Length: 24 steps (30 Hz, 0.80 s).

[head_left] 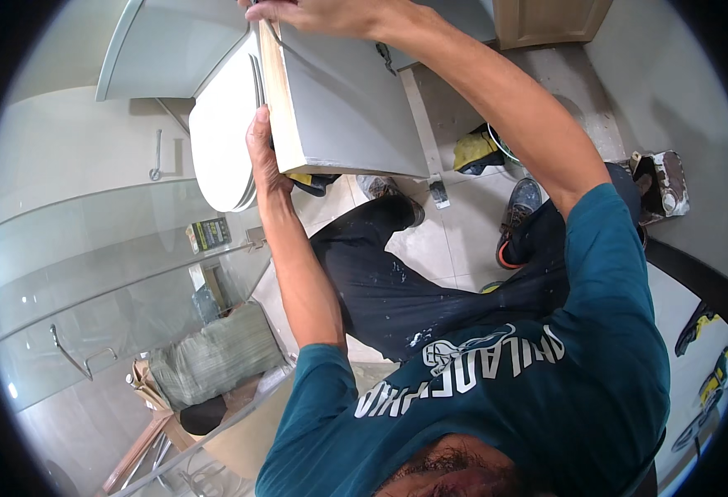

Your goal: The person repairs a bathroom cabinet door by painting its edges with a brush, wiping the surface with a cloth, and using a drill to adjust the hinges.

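Note:
A grey door [347, 99] with a bare, light wood edge [279, 95] stands in front of me. My left hand [266, 153] is closed on that edge near its lower end, thumb up, the other fingers mostly hidden. At the top of the view, my right hand [302, 12] is closed by the upper end of the same edge. A thin dark metal piece [272, 31] shows just below its fingers; the picture's border cuts off whatever this hand holds. Dark hardware [384, 56] sits on the door's far side.
Left of the door is a white toilet [223, 137]. Glass panels [123, 273] with a metal handle [70, 352] fill the left side, near a stuffed greenish sack [215, 352]. A paint-smeared container [669, 184] stands at right; a yellow-and-black item [476, 151] lies on the floor.

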Each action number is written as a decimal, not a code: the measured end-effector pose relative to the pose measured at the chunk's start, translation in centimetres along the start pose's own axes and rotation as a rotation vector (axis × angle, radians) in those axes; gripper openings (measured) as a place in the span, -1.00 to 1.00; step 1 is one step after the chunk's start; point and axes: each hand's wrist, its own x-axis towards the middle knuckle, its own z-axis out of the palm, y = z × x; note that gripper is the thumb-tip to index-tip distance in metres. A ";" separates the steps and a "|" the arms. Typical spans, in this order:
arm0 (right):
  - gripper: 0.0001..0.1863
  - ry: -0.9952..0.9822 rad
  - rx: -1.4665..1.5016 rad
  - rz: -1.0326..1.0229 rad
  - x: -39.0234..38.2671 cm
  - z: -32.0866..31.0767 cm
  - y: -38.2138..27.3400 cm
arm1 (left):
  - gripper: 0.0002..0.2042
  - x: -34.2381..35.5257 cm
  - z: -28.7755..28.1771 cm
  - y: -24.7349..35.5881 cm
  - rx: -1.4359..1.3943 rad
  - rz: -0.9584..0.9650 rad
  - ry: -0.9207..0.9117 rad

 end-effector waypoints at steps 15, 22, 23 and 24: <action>-0.82 0.055 -0.019 0.008 0.0 -0.3 0.9 | -0.42 0.3 0.0 -0.2 0.021 -0.004 0.032; -0.81 0.080 0.005 0.028 0.2 0.1 1.3 | -0.39 0.3 -0.2 -0.3 0.034 0.010 0.016; -0.81 0.105 -0.004 0.045 0.2 -0.1 1.3 | -0.39 0.3 -0.2 -0.3 0.042 0.015 0.021; -0.81 0.085 -0.004 0.047 0.2 -0.1 1.3 | -0.38 0.3 -0.2 -0.3 0.050 0.019 0.027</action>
